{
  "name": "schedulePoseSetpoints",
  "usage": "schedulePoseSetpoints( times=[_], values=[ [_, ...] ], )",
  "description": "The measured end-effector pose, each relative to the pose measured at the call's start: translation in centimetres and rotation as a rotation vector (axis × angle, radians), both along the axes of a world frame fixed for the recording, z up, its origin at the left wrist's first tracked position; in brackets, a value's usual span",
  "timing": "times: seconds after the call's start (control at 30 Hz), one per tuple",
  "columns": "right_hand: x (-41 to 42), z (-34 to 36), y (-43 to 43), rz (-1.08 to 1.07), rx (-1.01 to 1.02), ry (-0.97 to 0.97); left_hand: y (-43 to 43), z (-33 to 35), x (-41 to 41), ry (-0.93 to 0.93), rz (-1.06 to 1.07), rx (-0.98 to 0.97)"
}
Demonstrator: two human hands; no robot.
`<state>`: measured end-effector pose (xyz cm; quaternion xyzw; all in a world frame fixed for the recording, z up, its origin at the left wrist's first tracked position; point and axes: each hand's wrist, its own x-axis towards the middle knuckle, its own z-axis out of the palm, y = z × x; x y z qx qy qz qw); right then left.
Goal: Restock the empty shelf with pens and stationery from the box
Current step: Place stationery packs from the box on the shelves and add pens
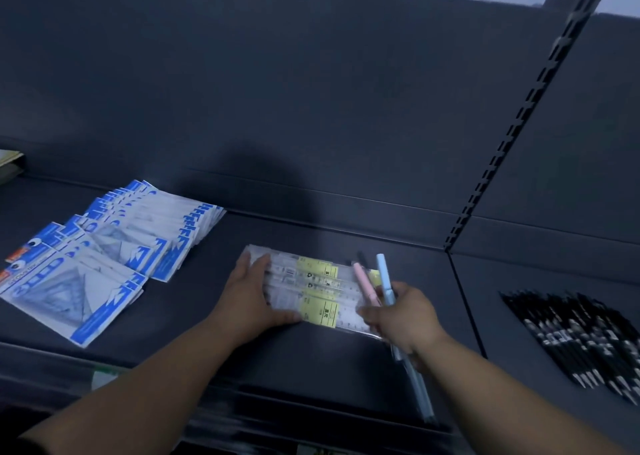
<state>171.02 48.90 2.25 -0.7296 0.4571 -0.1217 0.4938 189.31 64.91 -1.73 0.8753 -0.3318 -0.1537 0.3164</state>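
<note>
Now the left hand (247,299) lies flat, fingers spread, on the left end of the rulers (311,290) in the middle of the shelf (311,361). The right hand (403,318) pinches pink and blue pens (383,274) at the rulers' right end.

Nothing reads cleanly; the yellow labels (318,311) on the clear ruler packs (287,276) carry dark print — too blurred to make out; the blue-and-white packets (104,281) bear white lettering — likewise illegible.
</note>
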Motion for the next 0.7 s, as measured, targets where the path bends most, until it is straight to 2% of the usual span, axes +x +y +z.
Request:
schedulePoseSetpoints(
  times=[0.1,0.2,0.3,0.43,0.6,0.7],
  values=[
    [0.0,0.0,-0.5,-0.047,0.043,-0.045,-0.1,0.1,0.2,-0.121,-0.003,0.076],
    [-0.1,0.1,-1.6,-0.110,-0.023,-0.042,-1.9,0.8,0.1,-0.292,-0.088,0.120],
    [-0.3,0.3,-2.9,-0.123,-0.075,-0.013,-4.9,1.2,-0.7,-0.304,-0.203,0.175],
    [-0.8,-0.2,-3.3,-0.094,-0.003,-0.001,-6.0,-0.2,-1.9,-0.327,-0.363,0.315],
    [-1.2,-0.2,-3.6,-0.057,0.012,-0.009,-3.6,-1.3,-1.6,-0.375,-0.413,0.269],
    [-0.5,0.0,-3.6,0.005,-0.088,0.017,-2.8,-1.3,-1.9,-0.389,-0.409,0.299]
  ],
)
